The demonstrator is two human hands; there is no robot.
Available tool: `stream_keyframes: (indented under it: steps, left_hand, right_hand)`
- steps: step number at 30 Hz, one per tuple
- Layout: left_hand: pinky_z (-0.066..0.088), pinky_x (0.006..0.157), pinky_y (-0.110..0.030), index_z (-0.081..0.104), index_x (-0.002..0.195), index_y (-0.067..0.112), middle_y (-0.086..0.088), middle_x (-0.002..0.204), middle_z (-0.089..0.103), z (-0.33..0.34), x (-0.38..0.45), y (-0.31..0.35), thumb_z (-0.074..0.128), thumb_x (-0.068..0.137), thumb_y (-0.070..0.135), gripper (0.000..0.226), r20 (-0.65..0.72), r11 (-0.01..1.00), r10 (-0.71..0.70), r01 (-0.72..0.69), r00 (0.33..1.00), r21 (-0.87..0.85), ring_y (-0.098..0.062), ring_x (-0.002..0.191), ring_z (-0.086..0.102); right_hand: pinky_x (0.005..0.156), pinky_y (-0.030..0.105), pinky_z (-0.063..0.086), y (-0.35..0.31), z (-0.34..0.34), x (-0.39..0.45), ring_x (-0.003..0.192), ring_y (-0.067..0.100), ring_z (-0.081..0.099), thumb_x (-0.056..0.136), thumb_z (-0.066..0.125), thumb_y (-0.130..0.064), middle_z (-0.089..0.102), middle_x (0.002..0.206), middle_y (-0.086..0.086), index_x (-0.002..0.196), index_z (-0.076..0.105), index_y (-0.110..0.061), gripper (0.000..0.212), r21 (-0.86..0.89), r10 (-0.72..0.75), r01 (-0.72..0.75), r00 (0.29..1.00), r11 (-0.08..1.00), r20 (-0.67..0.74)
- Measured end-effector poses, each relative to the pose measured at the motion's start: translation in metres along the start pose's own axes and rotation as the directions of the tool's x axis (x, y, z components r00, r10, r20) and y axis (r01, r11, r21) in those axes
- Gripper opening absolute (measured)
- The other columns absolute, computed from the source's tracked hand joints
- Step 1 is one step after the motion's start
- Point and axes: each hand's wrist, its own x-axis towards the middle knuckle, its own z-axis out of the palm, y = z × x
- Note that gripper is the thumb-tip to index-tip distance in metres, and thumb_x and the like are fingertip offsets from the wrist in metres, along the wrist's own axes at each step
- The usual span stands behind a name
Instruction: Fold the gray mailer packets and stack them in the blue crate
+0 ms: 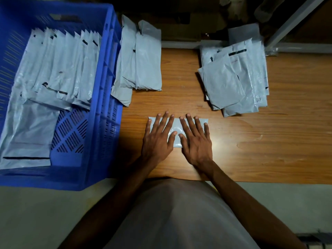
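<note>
I see both forearms reaching forward from the body, bare to the wrists. My left hand point(158, 139) lies palm down, fingers straight and spread, thumb angled inward. My right hand point(195, 141) mirrors it just beside, palm down, fingers fanned flat. The two thumbs nearly meet between them.

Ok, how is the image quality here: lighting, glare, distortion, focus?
Head view: dim, with dark corners; one bright pool of light falls on the table around the packet under both flat hands; wide-angle bending bows the blue crate walls; focus looks adequate, no obvious motion blur.
</note>
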Motion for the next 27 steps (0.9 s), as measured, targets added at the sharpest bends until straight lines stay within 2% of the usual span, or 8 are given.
stream_keyframes:
  steps: [18, 20, 22, 24, 25, 27]
  left_hand:
    - [0.005, 0.129, -0.052, 0.008, 0.167, 0.027, 0.006, 0.175, 0.002, -0.001, 0.002, -0.001, 0.018, 0.111, 0.052, 0.062, 0.050, 1.000, 0.016, -0.017, 0.999, 0.016, -0.017, 0.161, -0.004]
    - [0.003, 0.129, -0.053, 0.009, 0.167, 0.026, 0.006, 0.175, 0.002, -0.002, 0.001, -0.001, 0.018, 0.111, 0.052, 0.062, 0.049, 1.000, 0.004, -0.004, 0.999, 0.005, -0.016, 0.161, -0.005]
    - [0.006, 0.129, -0.053, 0.019, 0.166, 0.021, 0.001, 0.174, 0.012, -0.007, -0.006, 0.001, 0.024, 0.111, 0.047, 0.061, -0.009, 0.999, -0.041, 0.041, 0.999, 0.003, -0.019, 0.161, 0.002]
    - [0.018, 0.127, -0.053, 0.037, 0.159, 0.017, -0.008, 0.165, 0.036, -0.015, -0.019, 0.005, 0.036, 0.107, 0.038, 0.056, -0.093, 0.995, -0.096, 0.095, 0.991, -0.014, -0.026, 0.157, 0.022]
    - [0.027, 0.122, -0.052, 0.043, 0.154, 0.017, -0.012, 0.155, 0.046, -0.019, -0.026, 0.008, 0.041, 0.104, 0.034, 0.053, -0.120, 0.994, -0.110, 0.108, 0.987, -0.023, -0.029, 0.150, 0.034]
    - [0.040, 0.109, -0.048, 0.050, 0.146, 0.019, -0.011, 0.135, 0.055, -0.022, -0.037, 0.012, 0.046, 0.099, 0.034, 0.050, -0.119, 0.993, -0.115, 0.111, 0.986, -0.038, -0.030, 0.130, 0.047]
  right_hand:
    - [0.131, 0.051, 0.008, -0.002, -0.001, -0.002, 0.162, 0.018, -0.001, 0.113, 0.028, -0.046, 0.007, 0.176, -0.006, 0.168, 0.015, -0.031, 0.058, -0.018, -0.006, 0.006, 1.000, 1.000, -0.011]
    - [0.130, 0.051, 0.010, -0.004, -0.002, -0.004, 0.162, 0.019, 0.001, 0.113, 0.027, -0.047, 0.008, 0.176, -0.006, 0.168, 0.014, -0.032, 0.058, -0.051, -0.004, 0.003, 1.000, 0.999, -0.009]
    - [0.127, 0.054, 0.019, -0.009, -0.005, -0.005, 0.161, 0.024, 0.012, 0.112, 0.029, -0.049, 0.016, 0.175, -0.001, 0.167, 0.017, -0.033, 0.058, -0.087, 0.036, -0.036, 0.999, 0.996, -0.004]
    - [0.115, 0.056, 0.034, -0.015, -0.013, -0.008, 0.148, 0.033, 0.038, 0.110, 0.035, -0.049, 0.036, 0.165, 0.006, 0.164, 0.025, -0.035, 0.057, -0.153, 0.112, -0.114, 0.993, 0.982, -0.024]
    - [0.105, 0.054, 0.040, -0.017, -0.016, -0.010, 0.132, 0.036, 0.051, 0.108, 0.040, -0.049, 0.047, 0.154, 0.008, 0.161, 0.031, -0.035, 0.056, -0.208, 0.129, -0.138, 0.990, 0.968, -0.054]
    - [0.085, 0.048, 0.044, -0.019, -0.020, -0.014, 0.099, 0.037, 0.062, 0.103, 0.050, -0.047, 0.058, 0.133, 0.011, 0.152, 0.046, -0.030, 0.052, -0.283, 0.126, -0.144, 0.989, 0.948, -0.081]
